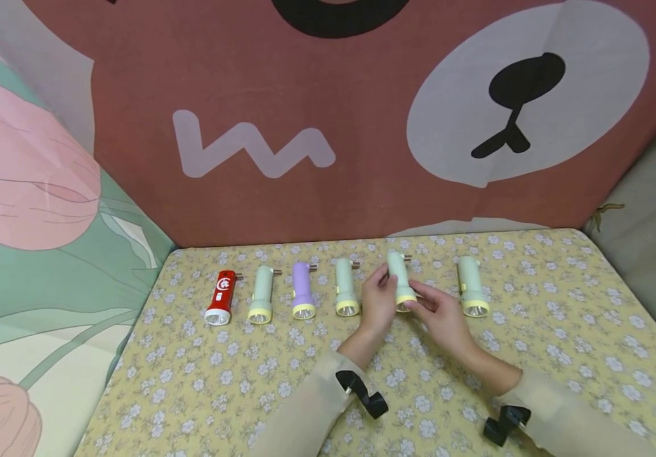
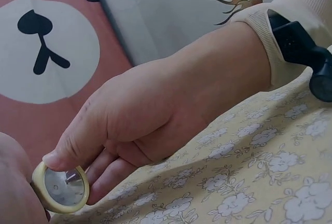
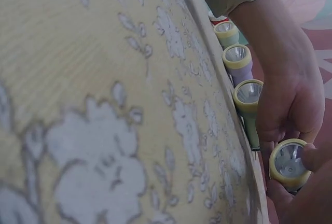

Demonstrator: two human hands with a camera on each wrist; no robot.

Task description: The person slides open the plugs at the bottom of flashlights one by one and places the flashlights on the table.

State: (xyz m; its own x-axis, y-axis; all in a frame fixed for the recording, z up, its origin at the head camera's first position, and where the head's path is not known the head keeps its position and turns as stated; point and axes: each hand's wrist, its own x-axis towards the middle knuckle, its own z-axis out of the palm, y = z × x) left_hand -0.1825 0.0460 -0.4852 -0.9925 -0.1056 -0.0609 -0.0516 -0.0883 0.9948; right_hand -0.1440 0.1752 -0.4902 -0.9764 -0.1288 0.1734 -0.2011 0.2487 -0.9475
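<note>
Six small plastic torches lie in a row across the far part of a yellow tablecloth with white flowers point(image 1: 236, 381), lens ends toward the near edge.

Fifth from the left: a pale green torch with a yellow lens ring point(image 1: 400, 283), both hands on it. Left hand point(image 1: 378, 303) curls round its left side, fingers closed on the barrel. Right hand point(image 1: 441, 314) pinches the yellow lens end, thumb on top, fingers underneath; the left wrist view shows this plainly, thumb tip on the ring point(image 2: 61, 189). In the right wrist view the same lens point(image 3: 289, 163) sits between the two hands.

The rest of the row, left to right, untouched: a red torch with a white label point(image 1: 221, 298), a pale green torch point(image 1: 261, 294), a lilac torch with a yellow ring point(image 1: 302, 291), another pale green one point(image 1: 346, 287) just left of the left hand, and, right of the held torch, a last pale green one point(image 1: 472, 287).

Behind the table hangs a brown cloth backdrop with a cartoon bear face point(image 1: 362, 158). Black camera mounts sit on both beige sleeves.
</note>
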